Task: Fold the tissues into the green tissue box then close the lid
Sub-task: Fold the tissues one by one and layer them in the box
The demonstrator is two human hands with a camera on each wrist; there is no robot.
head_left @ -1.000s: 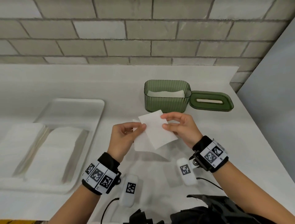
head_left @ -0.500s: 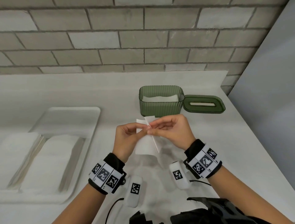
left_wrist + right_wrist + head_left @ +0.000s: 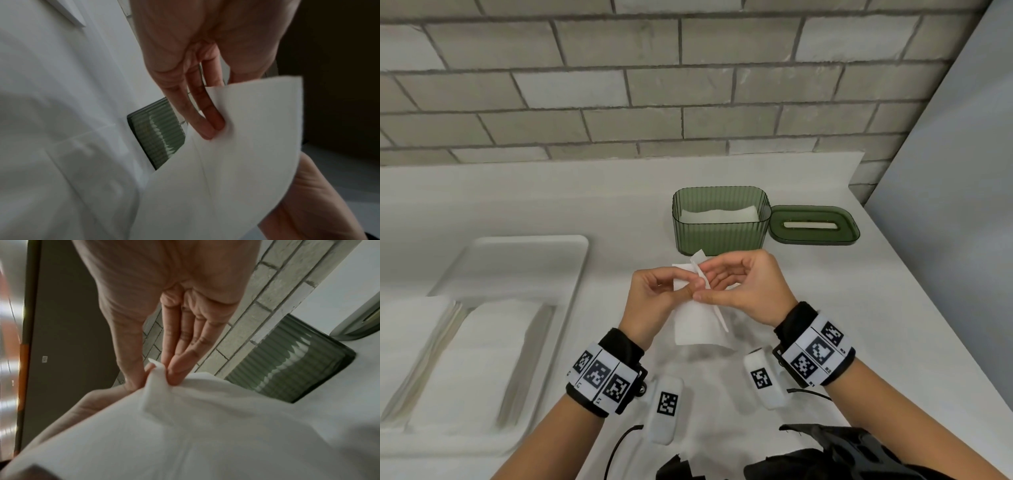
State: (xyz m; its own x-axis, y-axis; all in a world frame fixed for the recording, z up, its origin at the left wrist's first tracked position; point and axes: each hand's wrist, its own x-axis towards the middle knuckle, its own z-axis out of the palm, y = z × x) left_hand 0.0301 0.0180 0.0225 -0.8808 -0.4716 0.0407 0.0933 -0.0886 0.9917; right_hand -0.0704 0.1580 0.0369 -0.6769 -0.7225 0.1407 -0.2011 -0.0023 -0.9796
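Observation:
A white tissue [image 3: 697, 320] hangs folded between both hands above the counter, just in front of the green ribbed tissue box [image 3: 720, 233]. My left hand [image 3: 669, 291] pinches its left side; in the left wrist view the tissue [image 3: 236, 162] is held by the left fingers [image 3: 207, 128]. My right hand [image 3: 736, 286] pinches the upper edge, and the right wrist view shows the tissue [image 3: 185, 426] bunched at the right fingertips [image 3: 176, 374]. The box [image 3: 292, 369] stands open with white tissues inside. Its green lid [image 3: 813, 226], slotted, lies flat right of the box.
A white tray [image 3: 524, 250] at the left holds two stacks of flat tissues [image 3: 469, 359]. A brick wall [image 3: 688, 85] runs behind the counter, and a grey panel [image 3: 945, 240] bounds it on the right. Black gear [image 3: 825, 452] and cables lie near the front edge.
The hands have come together, bringing the right half of the spread tissue over toward the left. The folded tissue now hangs narrower between them.

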